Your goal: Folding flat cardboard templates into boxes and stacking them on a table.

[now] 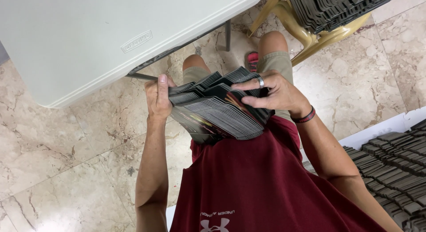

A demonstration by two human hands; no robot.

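Observation:
I hold a thick stack of flat black printed cards (pixel 217 108) over my lap, fanned and uneven at the top edge. My left hand (pixel 157 98) grips the stack's left end, thumb on top. My right hand (pixel 271 92), with a ring on one finger and a dark wristband, lies across the stack's right end with fingers spread over the upper cards. The lowest card shows a coloured print facing down toward me.
A white folding table (pixel 88 41) stands ahead at upper left. A tan plastic chair (pixel 306 34) at upper right carries more stacked dark cards (pixel 337 7). A white box (pixel 390 125) at right holds several rows of the same cards (pixel 395 170). The floor is marble tile.

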